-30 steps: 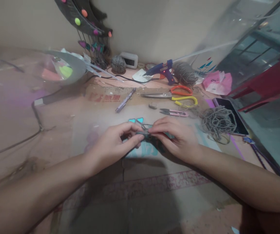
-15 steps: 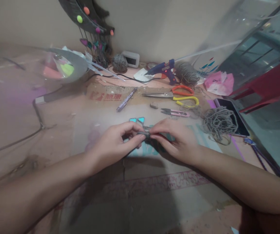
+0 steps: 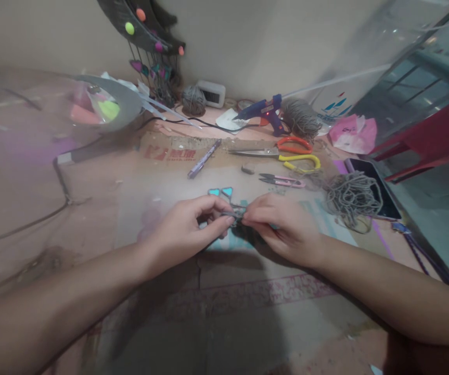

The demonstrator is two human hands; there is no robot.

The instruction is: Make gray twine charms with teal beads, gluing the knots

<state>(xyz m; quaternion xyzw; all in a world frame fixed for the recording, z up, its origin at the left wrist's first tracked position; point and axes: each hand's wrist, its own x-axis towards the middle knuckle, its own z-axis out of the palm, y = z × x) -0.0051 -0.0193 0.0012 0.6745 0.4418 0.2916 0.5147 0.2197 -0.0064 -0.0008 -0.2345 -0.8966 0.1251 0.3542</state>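
Note:
My left hand (image 3: 187, 232) and my right hand (image 3: 282, 226) meet at the middle of the work surface, fingertips pinched together on a short piece of grey cord (image 3: 235, 213). Just beyond the fingertips lie two small teal triangles (image 3: 221, 192). Under the hands there is a teal and dark piece, mostly hidden by my right palm. Both hands are closed in a pinch.
A loose tangle of grey cord (image 3: 353, 198) lies right, beside a dark phone (image 3: 372, 185). Orange-and-yellow scissors (image 3: 286, 152), pink snips (image 3: 282, 180), a purple pen (image 3: 204, 159) and a blue glue gun (image 3: 265, 110) lie further back. A hanging ornament (image 3: 150, 47) leans on the wall.
The hands stay pinched on the cord; my right hand has drawn slightly in toward the left, and the view has shifted a little.

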